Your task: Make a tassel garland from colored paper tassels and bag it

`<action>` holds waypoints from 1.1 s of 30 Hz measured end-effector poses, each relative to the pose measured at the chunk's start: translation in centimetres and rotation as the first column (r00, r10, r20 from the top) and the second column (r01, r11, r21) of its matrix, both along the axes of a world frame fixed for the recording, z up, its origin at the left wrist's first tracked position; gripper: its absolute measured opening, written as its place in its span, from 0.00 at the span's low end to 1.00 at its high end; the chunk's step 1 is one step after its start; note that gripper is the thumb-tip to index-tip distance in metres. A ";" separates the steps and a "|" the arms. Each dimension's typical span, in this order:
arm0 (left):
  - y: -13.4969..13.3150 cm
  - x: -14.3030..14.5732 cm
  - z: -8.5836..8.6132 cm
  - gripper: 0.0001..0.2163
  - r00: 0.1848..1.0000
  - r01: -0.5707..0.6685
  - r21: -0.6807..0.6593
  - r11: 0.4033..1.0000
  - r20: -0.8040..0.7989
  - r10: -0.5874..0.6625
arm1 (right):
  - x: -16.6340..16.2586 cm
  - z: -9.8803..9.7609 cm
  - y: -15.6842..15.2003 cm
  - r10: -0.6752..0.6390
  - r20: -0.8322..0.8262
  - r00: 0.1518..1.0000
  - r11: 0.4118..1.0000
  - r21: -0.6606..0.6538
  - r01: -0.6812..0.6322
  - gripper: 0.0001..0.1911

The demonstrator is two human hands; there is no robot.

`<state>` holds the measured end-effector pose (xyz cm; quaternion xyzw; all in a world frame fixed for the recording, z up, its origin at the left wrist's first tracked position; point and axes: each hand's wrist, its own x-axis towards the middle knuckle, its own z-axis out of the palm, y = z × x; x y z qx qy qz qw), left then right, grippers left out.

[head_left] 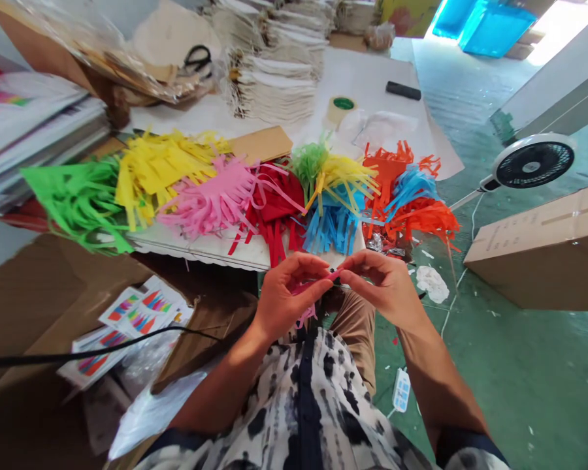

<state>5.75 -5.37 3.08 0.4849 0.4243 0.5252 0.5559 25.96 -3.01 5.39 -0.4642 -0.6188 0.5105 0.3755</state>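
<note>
Both of my hands meet in front of my body at the table's near edge. My left hand (290, 294) pinches a pink fringed tassel (306, 314), whose strips hang below the palm. At the tassel's narrow top, the fingertips of my right hand (385, 282) close on the same pink piece. Fringed tissue bunches lie in a row just beyond: green (81, 205), yellow (164, 170), pink (215, 196), dark red (277, 202), blue (333, 222) and orange (426, 219). Some of these bunches overlap.
Stacked off-white bundles (279, 78), scissors (197, 60), a tape roll (342, 108) and a black object (403, 90) are on the table (206, 245). An open carton (34, 307) with printed cards stands left. A fan (534, 163), closed carton (543, 248) and power strip (401, 390) are right.
</note>
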 end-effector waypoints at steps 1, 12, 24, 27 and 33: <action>0.0 0.1 -0.1 0.12 1.000 0.003 0.010 1.000 0.012 -0.003 | 0.0 0.0 -0.1 -0.004 -0.001 1.000 1.000 0.001 0.004 0.11; 0.4 1.1 -0.3 0.13 1.000 0.027 -0.047 0.999 0.010 -0.027 | -0.2 -1.0 -0.9 -0.135 -0.011 0.991 0.981 0.139 0.136 0.06; 0.4 0.7 -1.4 0.18 0.952 0.250 -0.048 0.967 -0.169 -0.254 | 0.6 -0.3 0.0 -0.306 0.016 0.952 0.936 0.185 0.298 0.11; 0.8 0.5 -1.2 0.18 0.964 0.230 -0.036 0.973 -0.131 -0.232 | 0.1 -1.0 0.4 -0.152 -0.076 0.986 0.986 0.054 0.156 0.12; 2.1 0.7 -2.5 0.19 0.969 0.193 -0.115 0.974 -0.133 -0.208 | -0.2 -0.9 3.6 -0.065 -0.138 0.988 0.998 -0.014 0.064 0.12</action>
